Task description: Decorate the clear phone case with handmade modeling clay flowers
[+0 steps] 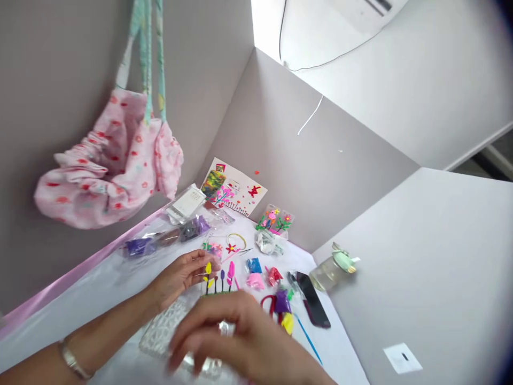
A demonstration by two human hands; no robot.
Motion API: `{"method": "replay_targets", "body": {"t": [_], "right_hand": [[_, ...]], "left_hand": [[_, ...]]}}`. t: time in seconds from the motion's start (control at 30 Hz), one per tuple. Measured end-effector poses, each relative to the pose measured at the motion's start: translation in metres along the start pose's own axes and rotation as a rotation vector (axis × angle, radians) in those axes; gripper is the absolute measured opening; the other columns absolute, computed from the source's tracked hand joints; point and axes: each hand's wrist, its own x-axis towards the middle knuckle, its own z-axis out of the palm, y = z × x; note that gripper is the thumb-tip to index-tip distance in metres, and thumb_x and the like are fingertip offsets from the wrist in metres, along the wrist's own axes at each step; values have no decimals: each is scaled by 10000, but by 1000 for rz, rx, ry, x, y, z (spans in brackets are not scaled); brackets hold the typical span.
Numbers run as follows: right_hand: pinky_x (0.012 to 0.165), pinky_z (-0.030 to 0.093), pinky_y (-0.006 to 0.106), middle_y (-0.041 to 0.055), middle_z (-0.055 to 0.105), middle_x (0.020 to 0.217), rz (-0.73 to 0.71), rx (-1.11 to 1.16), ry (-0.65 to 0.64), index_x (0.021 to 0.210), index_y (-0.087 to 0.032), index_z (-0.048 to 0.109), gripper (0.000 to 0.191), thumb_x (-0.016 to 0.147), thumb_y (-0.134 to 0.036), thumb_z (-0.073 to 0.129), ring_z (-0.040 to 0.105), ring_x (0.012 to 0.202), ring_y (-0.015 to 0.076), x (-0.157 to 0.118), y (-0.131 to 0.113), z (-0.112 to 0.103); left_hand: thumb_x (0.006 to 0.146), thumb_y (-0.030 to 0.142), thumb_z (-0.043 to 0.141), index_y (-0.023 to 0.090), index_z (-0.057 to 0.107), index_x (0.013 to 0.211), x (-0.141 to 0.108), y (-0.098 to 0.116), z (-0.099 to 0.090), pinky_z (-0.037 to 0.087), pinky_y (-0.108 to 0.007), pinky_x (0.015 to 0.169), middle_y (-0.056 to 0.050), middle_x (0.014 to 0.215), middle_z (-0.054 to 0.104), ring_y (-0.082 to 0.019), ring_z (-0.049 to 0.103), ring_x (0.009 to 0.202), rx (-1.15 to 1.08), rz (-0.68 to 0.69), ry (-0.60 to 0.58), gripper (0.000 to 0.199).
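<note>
My left hand (180,278) is curled at the left edge of a clear, see-through panel that looks like a phone case (219,283). The panel bears clay flowers in yellow, purple and pink on dark stems, above a green strip. Closer to the camera, my right hand (236,337) hovers with bent fingers apart, slightly blurred, and nothing shows between them. It hides the lower part of the panel. Underneath both hands lies a clear, textured tray (164,326), partly covered by the right hand.
Packets of blue (253,265), pink, red and purple clay (282,301) lie right of the hands, near red-handled scissors (269,305). Further right are a blue stick (308,338), a phone (313,300) and a glass jar (331,272). A pink cloth bag (112,160) hangs at left.
</note>
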Motion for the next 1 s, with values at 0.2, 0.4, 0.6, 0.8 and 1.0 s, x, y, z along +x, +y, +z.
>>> {"method": "replay_targets", "body": {"t": [0.2, 0.4, 0.6, 0.8, 1.0], "right_hand": [[540, 361, 241, -8, 697, 759, -29, -15, 650, 866, -200, 717, 379, 760, -544, 838, 475, 571, 92, 26, 54, -110], [571, 363, 265, 5, 687, 750, 108, 80, 420, 887, -203, 796, 328, 685, -446, 885, 527, 609, 119, 41, 87, -120], [521, 276, 242, -18, 637, 711, 150, 267, 364, 777, -189, 747, 333, 616, -408, 938, 492, 553, 80, 53, 95, -122], [489, 320, 194, -55, 585, 687, 114, 272, 550, 862, -189, 705, 370, 682, -410, 939, 507, 560, 72, 70, 104, -178], [708, 610, 308, 45, 713, 1036, 234, 50, 708, 1138, -144, 684, 233, 1030, -351, 685, 695, 814, 157, 94, 133, -224]], "left_hand": [[756, 398, 949, 180, 764, 906, 4, -1, -4, 635, -306, 910, -58, 994, 827, -229, 792, 964, -13, -48, 21, 323], [724, 378, 982, 182, 803, 989, 10, -9, -11, 672, -275, 872, -105, 1161, 824, -268, 800, 1058, 4, -103, 69, 375], [816, 306, 921, 172, 811, 1048, 14, -14, -14, 683, -269, 888, -134, 1238, 810, -297, 782, 1149, 7, -107, 104, 290], [909, 331, 830, 170, 798, 1149, 15, -17, -20, 610, -318, 1085, -150, 1341, 771, -315, 669, 1349, -76, -27, 92, 291], [903, 273, 816, 160, 817, 1087, 13, -16, -17, 612, -379, 1094, -153, 1331, 776, -344, 693, 1312, -99, -31, 152, 216]]}}
